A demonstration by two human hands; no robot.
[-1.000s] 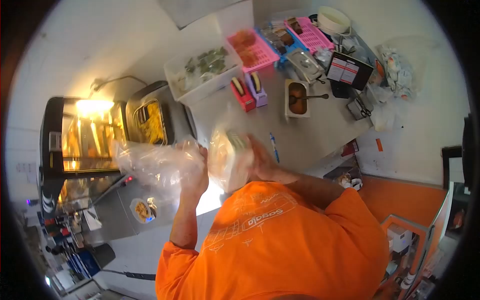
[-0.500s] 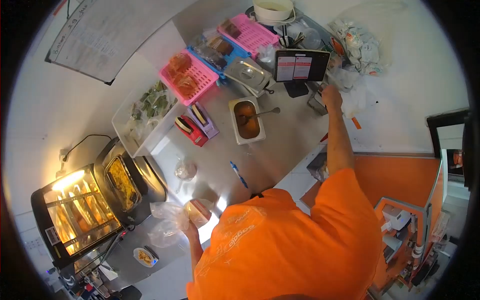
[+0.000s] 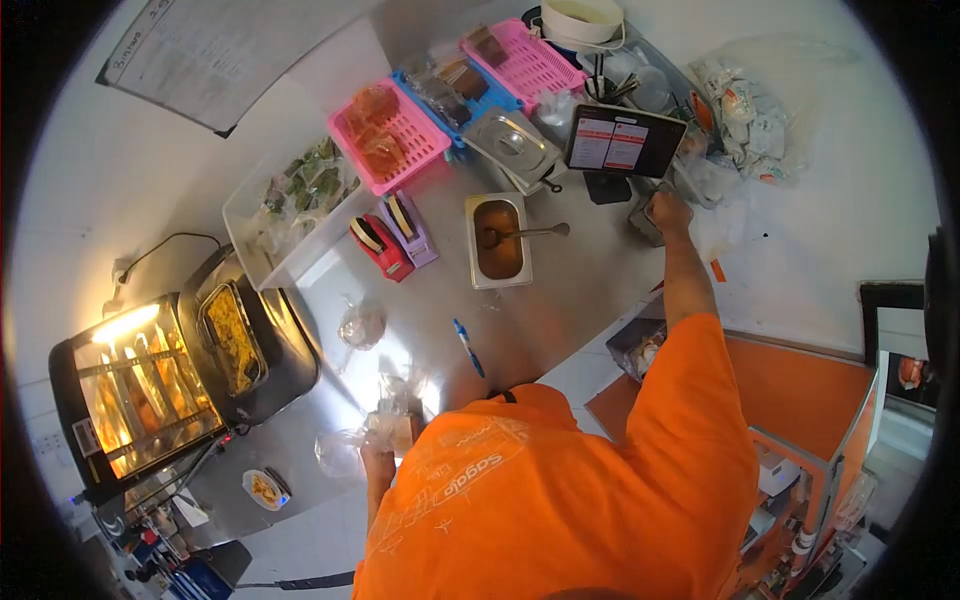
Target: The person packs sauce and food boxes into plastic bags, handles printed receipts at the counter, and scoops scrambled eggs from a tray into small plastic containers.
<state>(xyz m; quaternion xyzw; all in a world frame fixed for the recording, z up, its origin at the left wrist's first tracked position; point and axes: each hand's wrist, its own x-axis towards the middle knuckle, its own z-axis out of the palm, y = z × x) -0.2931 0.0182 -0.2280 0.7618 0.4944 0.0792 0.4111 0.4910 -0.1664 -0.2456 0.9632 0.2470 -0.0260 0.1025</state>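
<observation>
My left hand (image 3: 378, 458) grips a clear plastic bag (image 3: 340, 453) by the near edge of the steel table. Against that bag is a brown boxy packet (image 3: 393, 430), partly covered by the plastic. Farther right, my right hand (image 3: 670, 212) has its fingers curled at a small grey metal holder (image 3: 644, 214) beside the tablet (image 3: 626, 142). What those fingers hold is hidden. Between the hands lie a blue pen (image 3: 468, 347) and a steel pan of brown sauce (image 3: 499, 240) with a ladle (image 3: 535, 232) in it. A small knotted clear bag (image 3: 361, 326) sits beyond my left hand.
Red and purple tape dispensers (image 3: 385, 255) stand beside a clear bin of green packets (image 3: 290, 255). Pink baskets (image 3: 420, 140) and a lidded steel pan (image 3: 510, 145) line the back. At left are a lit warming cabinet (image 3: 140, 400) and a black cooker (image 3: 295, 350) of yellow food.
My left hand has drawn the bag and packet slightly down toward my body. My right hand stays near the metal holder, its fingers now lower against it. The view has shifted a little.
</observation>
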